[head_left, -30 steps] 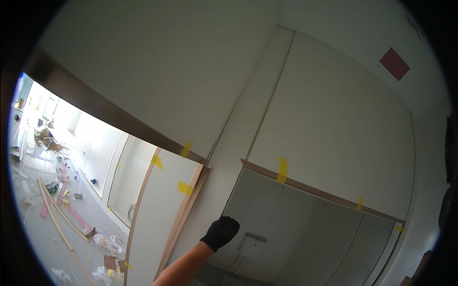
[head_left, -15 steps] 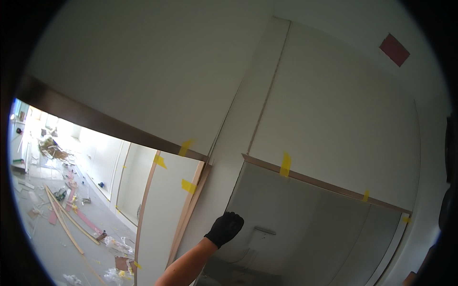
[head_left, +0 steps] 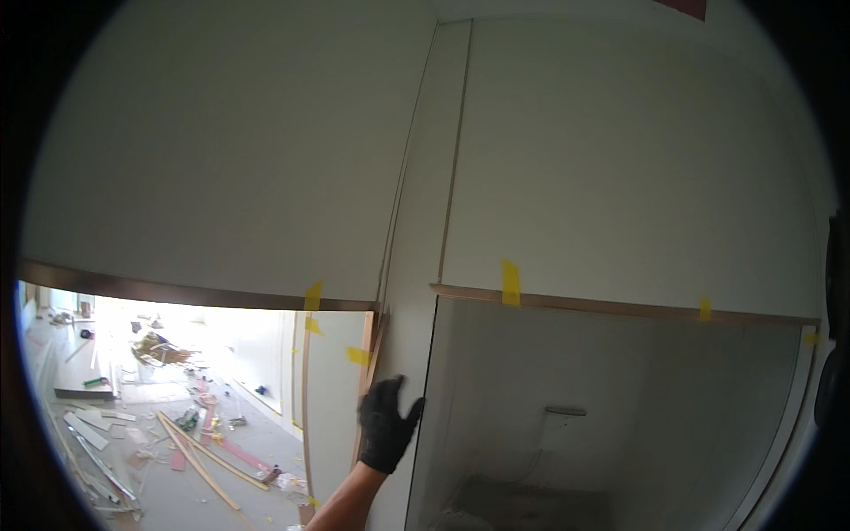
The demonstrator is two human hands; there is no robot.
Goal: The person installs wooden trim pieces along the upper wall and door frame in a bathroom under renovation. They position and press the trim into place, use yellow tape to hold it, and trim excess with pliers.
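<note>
My left hand (head_left: 388, 427), in a black work glove, is raised in the lower middle with its thumb apart from the fingers and nothing in it. It is over the narrow pale wall panel (head_left: 398, 341) that separates the doorway on the left from the dark recess on the right. Just left of the fingers runs the doorway's wooden trim (head_left: 367, 345), with yellow tape (head_left: 358, 356) on it. Whether the fingertips touch the panel or trim I cannot tell. My right hand is out of view.
Large pale panels (head_left: 239, 159) cover the upper wall. Wooden edge trim (head_left: 602, 303) with yellow tape (head_left: 511, 283) tops the dark glassy recess (head_left: 637, 416). Through the doorway, wooden strips (head_left: 199, 460), offcuts (head_left: 86, 431) and plastic scraps litter the grey floor (head_left: 168, 482).
My left hand has gone from closed near the recess edge to open, shifting left towards the doorway trim. The view has levelled, and more of the littered floor shows.
</note>
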